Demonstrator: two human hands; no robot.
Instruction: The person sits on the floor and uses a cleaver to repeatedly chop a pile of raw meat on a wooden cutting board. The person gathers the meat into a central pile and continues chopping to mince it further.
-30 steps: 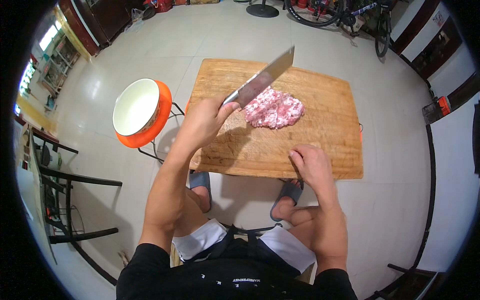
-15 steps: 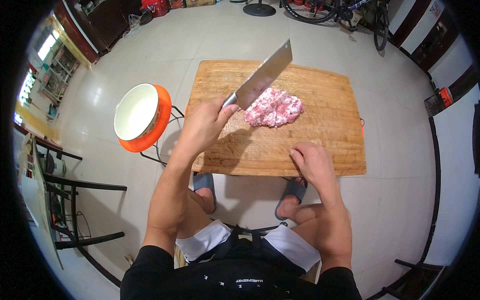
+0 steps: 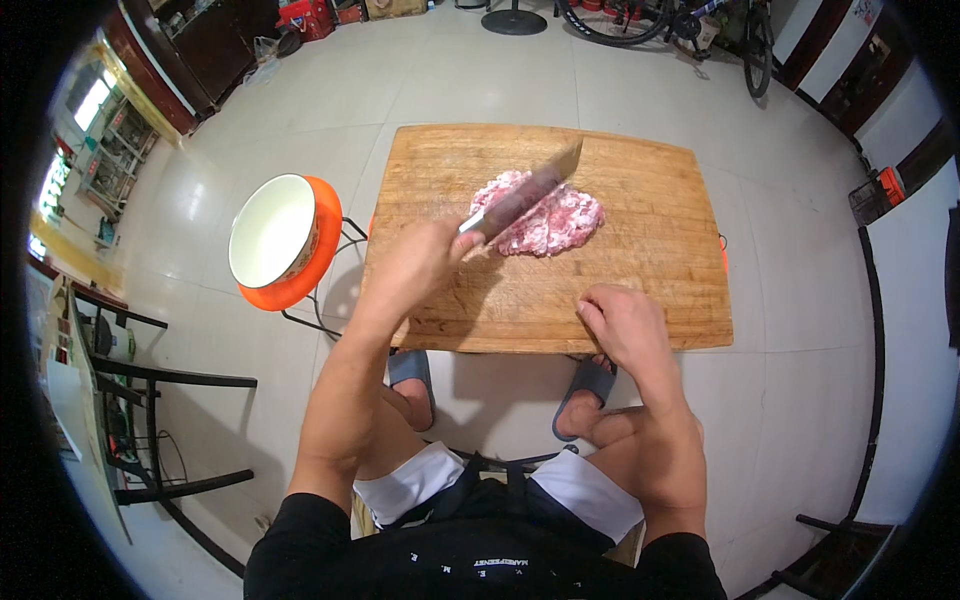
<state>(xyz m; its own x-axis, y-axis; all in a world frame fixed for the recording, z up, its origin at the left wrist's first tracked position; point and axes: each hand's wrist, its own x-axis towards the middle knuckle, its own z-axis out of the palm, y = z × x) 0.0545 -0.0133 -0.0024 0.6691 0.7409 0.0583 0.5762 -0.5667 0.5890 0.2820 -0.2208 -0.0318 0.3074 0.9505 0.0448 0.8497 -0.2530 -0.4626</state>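
Observation:
My left hand (image 3: pixel 420 262) is closed round the handle of a cleaver (image 3: pixel 530 190). The broad blade slants up to the right and lies across a pink and white heap of minced meat (image 3: pixel 570 222), covering part of it. Blade and meat appear to touch. Under the meat is a thick wooden chopping board (image 3: pixel 640 190) with scratches and dark marks. My right hand (image 3: pixel 628 322) rests near the board's front right edge, its fingers curled in a loose fist, with nothing visible in them.
Left of the board, a white enamel bowl (image 3: pixel 272 230) sits on an orange round stool (image 3: pixel 322 240) with dark metal legs. A dark-framed chair (image 3: pixel 170 375) stands further left. At the far side are a bicycle (image 3: pixel 660 25) and a round black base (image 3: pixel 514 22). My slippered feet are below the board.
The cleaver has come down from above the board onto the meat, and my left hand has dropped slightly with it. The meat looks wider at its left. My right hand keeps its place.

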